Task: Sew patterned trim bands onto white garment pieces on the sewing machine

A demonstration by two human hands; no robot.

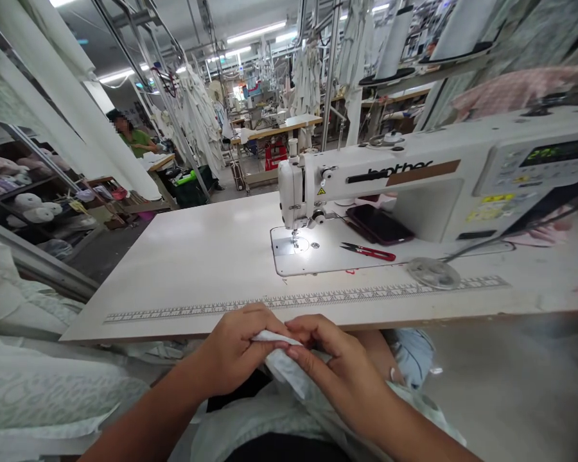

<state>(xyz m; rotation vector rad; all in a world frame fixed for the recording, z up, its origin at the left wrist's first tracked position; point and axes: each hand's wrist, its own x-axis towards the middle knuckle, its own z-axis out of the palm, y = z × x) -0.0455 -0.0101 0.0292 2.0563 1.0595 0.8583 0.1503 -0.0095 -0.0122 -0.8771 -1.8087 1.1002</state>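
Both hands meet just in front of the table's near edge, pinching a pale, thin piece of fabric (289,372). My left hand (238,350) grips its folded edge between thumb and fingers. On the other side, my right hand (334,359) holds the same edge, with the two thumbs almost touching. The rest of the cloth hangs down over my lap. Beyond the hands stands a white sewing machine (414,173), its lamp lighting the metal needle plate (289,253). No fabric lies beneath the needle.
Red-handled thread snips (368,251) and a dark phone (380,223) lie by the machine. A printed ruler strip (212,308) runs along the table (187,256). A clear round disc (432,273) rests on it. Pale fabric (43,385) hangs at left; a person (135,136) sits far back.
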